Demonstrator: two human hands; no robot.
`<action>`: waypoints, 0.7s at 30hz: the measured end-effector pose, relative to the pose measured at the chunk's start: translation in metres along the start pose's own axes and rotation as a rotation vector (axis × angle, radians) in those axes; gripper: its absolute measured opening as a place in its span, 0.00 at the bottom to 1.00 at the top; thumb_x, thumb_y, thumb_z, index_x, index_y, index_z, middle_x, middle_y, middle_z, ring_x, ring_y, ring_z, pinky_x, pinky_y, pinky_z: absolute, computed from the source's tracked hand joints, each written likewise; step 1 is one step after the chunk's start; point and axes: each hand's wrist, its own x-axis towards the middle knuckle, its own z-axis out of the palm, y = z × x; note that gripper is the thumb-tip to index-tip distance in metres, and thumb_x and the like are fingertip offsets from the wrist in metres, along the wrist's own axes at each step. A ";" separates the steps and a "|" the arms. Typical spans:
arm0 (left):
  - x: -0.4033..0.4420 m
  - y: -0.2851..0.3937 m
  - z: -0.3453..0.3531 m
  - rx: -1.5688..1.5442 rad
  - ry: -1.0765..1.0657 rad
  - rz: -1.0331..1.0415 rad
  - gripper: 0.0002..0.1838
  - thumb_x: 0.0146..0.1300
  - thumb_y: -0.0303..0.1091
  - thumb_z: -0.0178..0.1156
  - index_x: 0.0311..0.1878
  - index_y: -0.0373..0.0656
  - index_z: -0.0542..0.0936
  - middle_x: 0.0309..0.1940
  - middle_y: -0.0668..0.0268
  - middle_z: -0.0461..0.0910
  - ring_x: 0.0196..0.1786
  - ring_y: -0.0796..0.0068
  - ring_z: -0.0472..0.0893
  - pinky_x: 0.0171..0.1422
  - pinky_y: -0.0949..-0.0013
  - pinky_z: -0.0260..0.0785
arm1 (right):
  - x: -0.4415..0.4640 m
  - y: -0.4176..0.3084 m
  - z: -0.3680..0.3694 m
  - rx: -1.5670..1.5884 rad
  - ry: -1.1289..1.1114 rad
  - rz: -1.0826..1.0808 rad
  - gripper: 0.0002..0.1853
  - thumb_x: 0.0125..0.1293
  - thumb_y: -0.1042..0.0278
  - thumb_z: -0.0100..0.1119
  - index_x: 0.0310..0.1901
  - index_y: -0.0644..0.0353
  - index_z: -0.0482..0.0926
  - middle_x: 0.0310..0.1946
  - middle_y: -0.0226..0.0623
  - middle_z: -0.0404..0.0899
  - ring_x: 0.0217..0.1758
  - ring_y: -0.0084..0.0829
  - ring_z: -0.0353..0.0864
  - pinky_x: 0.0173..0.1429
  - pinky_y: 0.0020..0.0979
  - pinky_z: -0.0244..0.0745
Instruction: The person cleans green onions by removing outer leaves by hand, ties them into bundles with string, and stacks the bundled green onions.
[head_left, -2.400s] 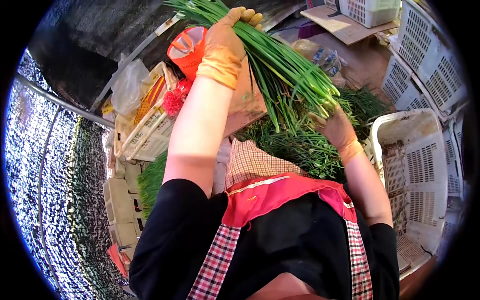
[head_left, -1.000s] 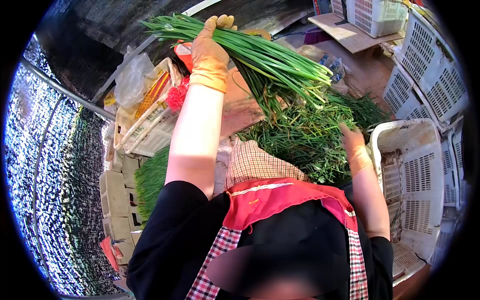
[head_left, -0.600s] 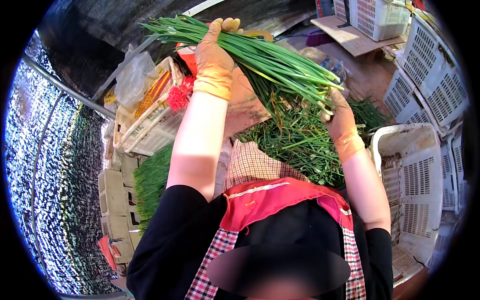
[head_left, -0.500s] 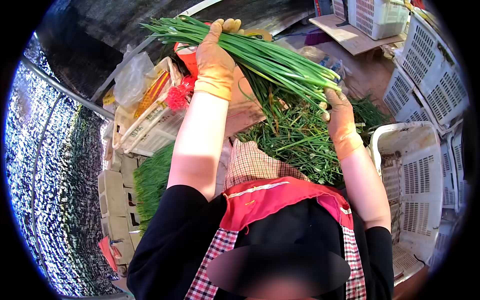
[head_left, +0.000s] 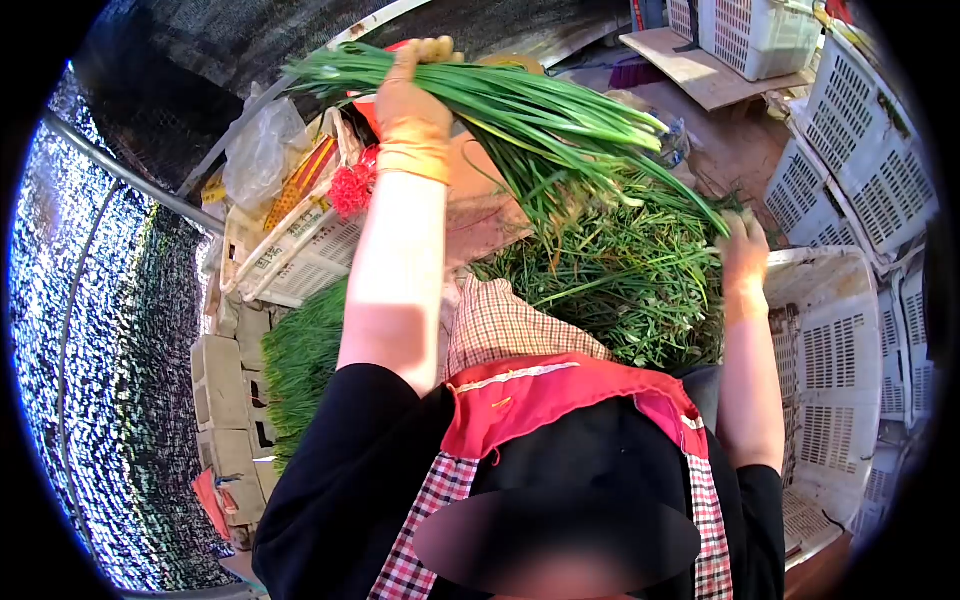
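My left hand, in an orange glove, is wrapped round a bundle of long green leafy stalks, held up with the pale ends toward the right. My right hand, also gloved and blurred, is right of the bundle's pale ends, apart from them. A few green blades run from below the bundle to its fingers, which look closed on them. Beneath both lies a heap of loose green stalks and trimmings.
A white crate stands at the right, with stacked crates behind it. Left are a crate with a plastic bag, a red pompom and a row of upright green stalks. A board lies beyond my lap.
My right hand has moved away from the pale ends, to the right and down, with green blades trailing from it. My left hand and the bundle have shifted slightly left.
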 end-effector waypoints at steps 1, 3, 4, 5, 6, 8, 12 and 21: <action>0.003 0.010 -0.003 -0.051 0.003 0.009 0.08 0.62 0.36 0.57 0.33 0.42 0.74 0.30 0.67 0.77 0.41 0.64 0.79 0.53 0.56 0.68 | 0.000 0.014 -0.024 -0.186 0.060 0.186 0.10 0.65 0.64 0.51 0.42 0.60 0.77 0.28 0.28 0.76 0.25 0.24 0.71 0.30 0.26 0.67; 0.008 0.021 -0.007 -0.086 0.007 0.057 0.08 0.64 0.37 0.53 0.34 0.43 0.74 0.31 0.68 0.76 0.43 0.64 0.77 0.53 0.54 0.68 | -0.008 0.026 -0.047 -1.220 -0.141 0.085 0.16 0.64 0.59 0.53 0.47 0.61 0.75 0.41 0.43 0.80 0.39 0.41 0.80 0.41 0.38 0.72; 0.010 0.025 -0.009 -0.077 0.008 0.059 0.08 0.64 0.37 0.53 0.34 0.43 0.74 0.31 0.68 0.76 0.43 0.64 0.77 0.53 0.54 0.68 | -0.013 0.018 -0.040 -1.214 -0.148 0.087 0.16 0.64 0.59 0.53 0.47 0.61 0.75 0.41 0.43 0.80 0.39 0.41 0.80 0.41 0.38 0.72; 0.011 0.027 -0.009 -0.101 0.005 0.066 0.08 0.65 0.37 0.52 0.34 0.42 0.74 0.31 0.68 0.76 0.42 0.64 0.78 0.53 0.54 0.68 | -0.018 0.001 -0.032 -1.391 -0.347 0.189 0.18 0.63 0.58 0.53 0.49 0.62 0.74 0.46 0.46 0.78 0.44 0.45 0.78 0.45 0.38 0.72; 0.013 0.028 -0.009 -0.129 -0.001 0.073 0.08 0.65 0.36 0.51 0.35 0.42 0.74 0.32 0.67 0.76 0.42 0.64 0.78 0.52 0.53 0.68 | -0.022 -0.010 -0.023 -1.562 -0.547 0.292 0.20 0.63 0.58 0.54 0.52 0.62 0.73 0.50 0.49 0.76 0.50 0.48 0.76 0.50 0.37 0.72; 0.010 0.029 -0.004 -0.126 0.004 0.085 0.09 0.65 0.36 0.50 0.36 0.41 0.74 0.32 0.67 0.76 0.41 0.63 0.78 0.51 0.53 0.69 | -0.037 -0.015 0.001 -1.207 -0.316 -0.234 0.28 0.59 0.55 0.59 0.57 0.64 0.70 0.53 0.49 0.73 0.53 0.43 0.75 0.57 0.35 0.70; 0.006 0.027 0.000 -0.141 0.045 0.025 0.09 0.65 0.37 0.51 0.37 0.41 0.74 0.32 0.67 0.76 0.42 0.64 0.78 0.52 0.52 0.69 | -0.041 -0.096 0.079 0.116 -0.523 0.018 0.28 0.60 0.60 0.61 0.57 0.70 0.69 0.51 0.41 0.75 0.48 0.29 0.77 0.53 0.28 0.71; 0.008 0.012 -0.004 0.118 -0.159 0.046 0.11 0.67 0.36 0.46 0.36 0.38 0.73 0.33 0.61 0.77 0.41 0.61 0.78 0.51 0.52 0.71 | -0.011 -0.098 0.093 0.113 -0.373 0.040 0.15 0.63 0.63 0.57 0.46 0.66 0.79 0.40 0.31 0.80 0.41 0.22 0.76 0.49 0.25 0.69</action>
